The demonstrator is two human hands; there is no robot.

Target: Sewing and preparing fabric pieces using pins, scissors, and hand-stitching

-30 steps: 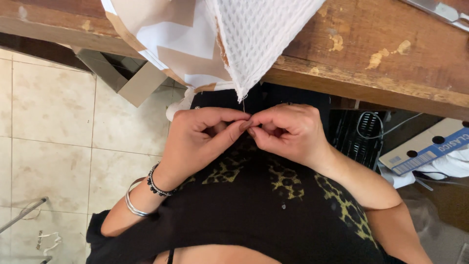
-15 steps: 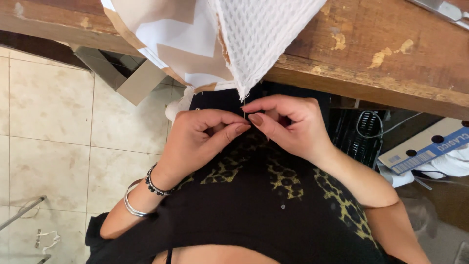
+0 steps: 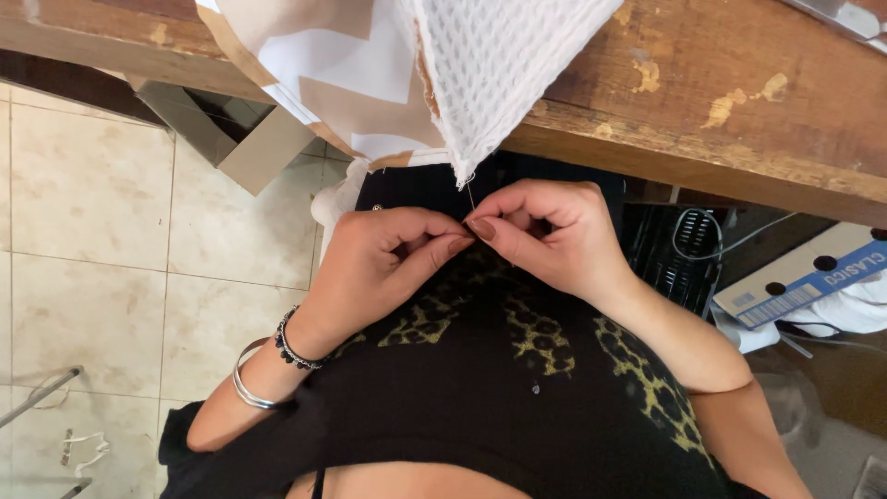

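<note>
White thread [image 3: 470, 194] hangs from the mesh fabric [image 3: 499, 74] into pinching fingers [image 3: 459, 242] of both hands.

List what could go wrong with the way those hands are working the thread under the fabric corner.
1. The thread is very thin and runs taut from the white mesh fabric; a hard pull might snap it or pucker the corner.
2. Left hand and right hand pinch fingertip to fingertip; a needle, if present, could prick a finger.

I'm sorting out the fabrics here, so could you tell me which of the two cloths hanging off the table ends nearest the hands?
The white waffle-textured cloth: its pointed corner hangs just above the fingertips, while the beige-and-white zigzag cloth lies further left.
</note>
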